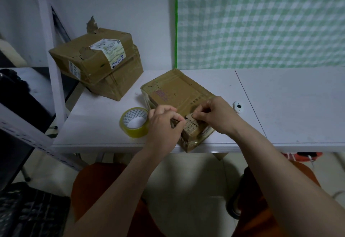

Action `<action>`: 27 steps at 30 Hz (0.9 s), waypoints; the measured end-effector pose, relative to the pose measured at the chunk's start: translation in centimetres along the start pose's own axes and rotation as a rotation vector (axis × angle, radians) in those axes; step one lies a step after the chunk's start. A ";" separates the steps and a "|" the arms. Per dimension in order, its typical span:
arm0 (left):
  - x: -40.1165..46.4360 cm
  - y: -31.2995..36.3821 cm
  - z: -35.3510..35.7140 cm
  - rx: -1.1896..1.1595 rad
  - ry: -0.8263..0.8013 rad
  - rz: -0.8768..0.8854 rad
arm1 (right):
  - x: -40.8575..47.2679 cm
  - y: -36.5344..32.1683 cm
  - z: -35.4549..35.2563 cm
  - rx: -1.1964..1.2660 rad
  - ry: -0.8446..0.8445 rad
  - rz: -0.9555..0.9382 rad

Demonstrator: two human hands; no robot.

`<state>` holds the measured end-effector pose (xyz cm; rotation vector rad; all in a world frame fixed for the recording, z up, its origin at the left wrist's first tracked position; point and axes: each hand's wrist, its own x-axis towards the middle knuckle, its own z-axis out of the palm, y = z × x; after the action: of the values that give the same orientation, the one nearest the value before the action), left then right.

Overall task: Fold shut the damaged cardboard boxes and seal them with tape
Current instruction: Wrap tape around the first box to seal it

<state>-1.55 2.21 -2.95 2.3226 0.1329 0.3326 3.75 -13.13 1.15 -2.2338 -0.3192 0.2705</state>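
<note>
**Torn end of a flat cardboard box pinched by both hands**

A flat, brown, tape-streaked cardboard box is laid on the white tabletop, close to its near edge. Its long axis runs diagonally, from the far left, near the foot of the green-and-white checked cloth, to the near right, where one corner is carried just past the table edge. The near end is crumpled and torn.

That torn end is worked by both hands. The left hand is curled, and a ragged piece of cardboard is pinched between its thumb and fingertips. The right hand is curled likewise, its fingertips closed on the torn flap from the opposite side. The two hands are held almost touching over the damage.

A roll of clear yellowish packing tape with a white patterned core is laid flat on the tabletop, just left of the left hand and beside the box.

Two more battered brown cardboard boxes are stacked at the far left of the table, the upper one set askew, with a white shipping label on top. A small white round object is seen on the tabletop just right of the flat box.
</note>
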 end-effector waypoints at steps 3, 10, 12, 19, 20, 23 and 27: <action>0.0 0.2 0.1 0.011 0.000 -0.002 | -0.2 -0.1 0.1 -0.006 0.030 0.001; -0.7 0.4 0.7 0.023 0.081 -0.026 | -0.6 0.1 0.3 0.003 0.059 -0.026; -1.1 0.4 1.1 -0.014 0.127 -0.044 | -0.6 0.2 0.3 -0.005 0.063 -0.022; -1.5 -0.1 1.8 -0.144 0.199 -0.058 | -0.4 0.2 0.5 -0.033 0.066 -0.020; -1.5 -0.1 2.0 -0.152 0.216 -0.046 | -0.4 0.2 0.5 -0.037 0.071 -0.021; -2.0 -0.4 2.2 -0.101 0.283 0.064 | -0.5 0.3 0.6 -0.021 0.089 -0.020; -2.7 -1.1 3.0 0.191 0.272 0.334 | -0.6 0.6 0.7 0.012 0.114 -0.039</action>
<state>-3.33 0.37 -6.29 2.4767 -0.0965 0.8364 3.06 -13.16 0.30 -2.2189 -0.2985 0.1230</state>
